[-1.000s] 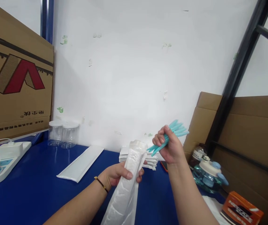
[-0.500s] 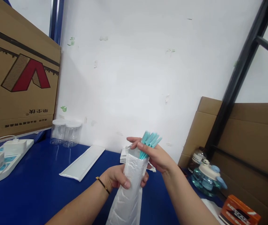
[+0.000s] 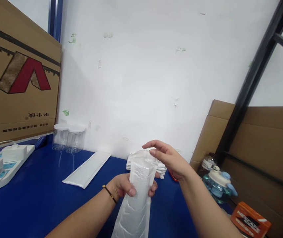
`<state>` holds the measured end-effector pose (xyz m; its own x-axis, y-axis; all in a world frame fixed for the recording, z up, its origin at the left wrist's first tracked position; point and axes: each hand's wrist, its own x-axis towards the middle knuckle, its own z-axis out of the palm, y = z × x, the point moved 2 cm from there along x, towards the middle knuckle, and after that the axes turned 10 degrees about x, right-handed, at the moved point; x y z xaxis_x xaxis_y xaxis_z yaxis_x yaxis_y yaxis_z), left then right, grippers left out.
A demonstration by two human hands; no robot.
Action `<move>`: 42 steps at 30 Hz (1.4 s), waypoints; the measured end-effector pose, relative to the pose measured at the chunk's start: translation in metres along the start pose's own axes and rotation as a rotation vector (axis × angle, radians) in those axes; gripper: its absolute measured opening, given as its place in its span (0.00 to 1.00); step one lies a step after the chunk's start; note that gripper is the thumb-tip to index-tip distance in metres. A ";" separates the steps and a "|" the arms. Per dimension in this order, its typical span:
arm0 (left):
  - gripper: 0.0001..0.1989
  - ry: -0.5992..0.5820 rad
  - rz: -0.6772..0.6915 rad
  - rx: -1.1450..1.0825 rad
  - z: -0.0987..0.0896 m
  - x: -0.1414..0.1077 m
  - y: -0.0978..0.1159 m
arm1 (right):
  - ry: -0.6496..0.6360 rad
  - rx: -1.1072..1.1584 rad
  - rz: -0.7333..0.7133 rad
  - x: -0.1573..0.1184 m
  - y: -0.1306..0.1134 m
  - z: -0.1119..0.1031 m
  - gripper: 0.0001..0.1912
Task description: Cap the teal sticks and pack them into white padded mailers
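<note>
Blue table (image 3: 32, 198) filled the lower left of the frame, white wall (image 3: 141, 76) behind it. Big cardboard box (image 3: 17, 79) stood at the left edge, power strip (image 3: 0, 165) with plugs below it at far left. Two clear jars (image 3: 68, 138) sat against the wall, left of centre. A flat white pouch (image 3: 87, 169) lay on the table between the jars and the hands. Stack of white pouches (image 3: 131, 163) sat behind the hands, mostly hidden. Right side was crowded: black shelf frame (image 3: 250, 79), cardboard sheets (image 3: 262, 138), blue-tinted bottle (image 3: 217, 186), orange box (image 3: 250, 219) at lower right. Open table was centre-left.

Left hand (image 3: 124, 188) was clamped around the middle of a white bubble pouch (image 3: 139, 195), lower centre of frame. Pouch long axis ran near vertical, mouth up, tail dropping past the bottom edge. Right hand (image 3: 171, 158) sat at the pouch mouth, fingers spread and loose, fingertips touching the top rim, gripping nothing visible.
</note>
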<state>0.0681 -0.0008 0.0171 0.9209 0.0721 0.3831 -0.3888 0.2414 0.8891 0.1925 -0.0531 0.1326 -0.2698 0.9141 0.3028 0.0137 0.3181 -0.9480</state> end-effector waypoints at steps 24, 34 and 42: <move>0.18 0.253 -0.392 -0.263 -0.026 -0.004 -0.010 | 0.065 -0.400 -0.224 0.011 0.054 -0.045 0.13; 0.29 1.261 -0.324 0.753 -0.104 -0.058 0.030 | 0.690 -0.827 0.180 0.077 0.137 -0.156 0.16; 0.54 1.544 -1.215 1.493 -0.138 -0.136 0.041 | 0.707 -1.100 0.198 0.073 0.156 -0.172 0.21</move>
<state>-0.0688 0.1327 -0.0332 -0.2354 0.9708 0.0465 0.9415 0.2159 0.2588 0.3404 0.1061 0.0238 0.3793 0.7953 0.4730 0.8541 -0.1042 -0.5096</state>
